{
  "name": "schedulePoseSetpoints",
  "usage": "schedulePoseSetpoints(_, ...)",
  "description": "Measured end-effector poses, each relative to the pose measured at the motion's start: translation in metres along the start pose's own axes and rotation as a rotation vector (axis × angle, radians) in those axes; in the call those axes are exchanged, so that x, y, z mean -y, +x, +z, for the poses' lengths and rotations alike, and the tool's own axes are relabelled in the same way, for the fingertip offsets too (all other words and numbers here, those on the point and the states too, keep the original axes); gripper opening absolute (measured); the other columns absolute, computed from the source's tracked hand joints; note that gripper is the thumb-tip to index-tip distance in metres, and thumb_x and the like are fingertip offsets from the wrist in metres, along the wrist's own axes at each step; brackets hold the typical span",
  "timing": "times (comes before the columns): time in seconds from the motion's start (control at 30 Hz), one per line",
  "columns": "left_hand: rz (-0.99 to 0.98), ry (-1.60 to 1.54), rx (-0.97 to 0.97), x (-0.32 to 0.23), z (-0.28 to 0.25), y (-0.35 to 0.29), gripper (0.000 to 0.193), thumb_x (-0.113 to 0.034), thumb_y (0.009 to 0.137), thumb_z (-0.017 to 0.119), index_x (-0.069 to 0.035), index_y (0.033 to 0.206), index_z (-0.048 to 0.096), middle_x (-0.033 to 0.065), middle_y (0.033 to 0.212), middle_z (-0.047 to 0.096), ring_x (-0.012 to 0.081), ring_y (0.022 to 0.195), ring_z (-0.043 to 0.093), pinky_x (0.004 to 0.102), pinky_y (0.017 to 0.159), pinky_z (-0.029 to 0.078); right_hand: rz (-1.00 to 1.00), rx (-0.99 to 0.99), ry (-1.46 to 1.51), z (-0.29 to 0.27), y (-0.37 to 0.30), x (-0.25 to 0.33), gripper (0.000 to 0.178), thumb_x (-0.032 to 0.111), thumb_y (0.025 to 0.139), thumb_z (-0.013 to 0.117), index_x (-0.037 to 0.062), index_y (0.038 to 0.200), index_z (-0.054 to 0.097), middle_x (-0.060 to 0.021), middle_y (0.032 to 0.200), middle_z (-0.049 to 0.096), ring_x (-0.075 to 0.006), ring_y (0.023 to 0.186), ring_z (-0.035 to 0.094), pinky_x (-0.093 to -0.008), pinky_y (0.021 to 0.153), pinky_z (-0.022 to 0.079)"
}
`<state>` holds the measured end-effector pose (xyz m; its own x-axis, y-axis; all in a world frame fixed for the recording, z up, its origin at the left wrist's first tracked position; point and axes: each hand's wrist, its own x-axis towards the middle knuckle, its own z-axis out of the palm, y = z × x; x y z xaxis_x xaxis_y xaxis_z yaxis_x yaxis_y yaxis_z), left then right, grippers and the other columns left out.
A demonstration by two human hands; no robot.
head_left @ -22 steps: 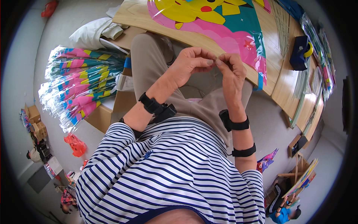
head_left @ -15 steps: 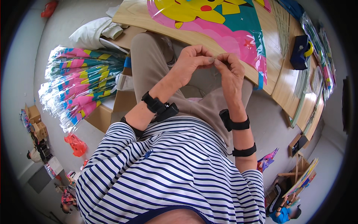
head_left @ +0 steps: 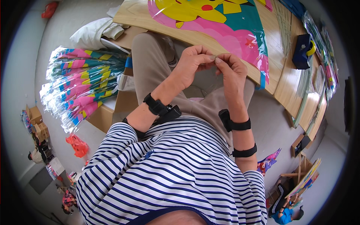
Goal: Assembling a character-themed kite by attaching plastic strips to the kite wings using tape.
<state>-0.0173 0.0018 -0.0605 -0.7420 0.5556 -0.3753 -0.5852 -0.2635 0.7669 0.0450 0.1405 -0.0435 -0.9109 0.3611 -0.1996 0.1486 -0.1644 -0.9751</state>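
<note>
Wooden table [head_left: 288, 80], kite [head_left: 225, 26], tape dispenser [head_left: 303, 50]

Whatever the left hand [head_left: 191, 63] and right hand [head_left: 230, 71] pinch between their fingertips is too small to tell, and the colourful kite [head_left: 225, 26] on the wooden table [head_left: 288, 78] runs past the picture's top edge.

Two hands are in view, the left hand [head_left: 193, 63] and the right hand [head_left: 231, 71], with three black straps on the forearms: one on the left, two on the right. One colourful kite [head_left: 225, 26] lies on the desk [head_left: 288, 80], alongside one blue tape dispenser [head_left: 303, 50]. One heap of wrapped kites [head_left: 80, 86], too many to count, lies at left.
</note>
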Motion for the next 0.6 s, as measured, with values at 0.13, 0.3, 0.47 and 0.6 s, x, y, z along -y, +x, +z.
schedulePoseSetpoints(0.13,0.000,0.039,-0.001,-0.004,0.002,-0.006,0.011,-0.008,0.088,0.064,-0.005,0.098,0.063,0.0014,0.093,0.065,0.0097,0.084,0.060,0.0249,0.080,0.049,0.074,0.002,0.031,-0.005,0.002,0.005,0.010,0.008,0.087,0.065,-0.0024,0.085,0.066,-0.0035,0.072,0.061,-0.0081,0.060,0.052,-0.0206,0.056,0.043)
schedulePoseSetpoints(0.3,0.102,0.091,0.054,-0.004,0.000,-0.005,0.018,-0.005,0.087,0.067,-0.002,0.104,0.066,0.0022,0.095,0.066,0.0094,0.085,0.060,0.0237,0.081,0.048,0.246,0.133,0.223,-0.013,0.007,0.003,0.011,0.007,0.087,0.062,-0.0024,0.084,0.066,-0.0045,0.071,0.061,-0.0090,0.057,0.052,-0.0203,0.053,0.040)
schedulePoseSetpoints(0.47,0.147,0.158,0.083,-0.004,-0.003,-0.003,0.013,-0.003,0.085,0.068,-0.001,0.098,0.067,0.0025,0.091,0.066,0.0097,0.084,0.059,0.0235,0.082,0.048,0.324,0.224,0.256,-0.017,0.010,-0.001,0.011,0.006,0.087,0.060,-0.0025,0.084,0.066,-0.0053,0.071,0.062,-0.0097,0.057,0.054,-0.0206,0.053,0.041)
schedulePoseSetpoints(0.6,0.162,0.167,0.052,0.000,-0.008,-0.002,0.010,-0.002,0.084,0.066,-0.001,0.094,0.065,0.0028,0.089,0.065,0.0091,0.083,0.059,0.0236,0.082,0.048,0.312,0.208,0.172,-0.010,0.007,0.001,0.013,0.007,0.087,0.060,-0.0038,0.089,0.067,-0.0066,0.074,0.064,-0.0094,0.059,0.055,-0.0201,0.054,0.042)
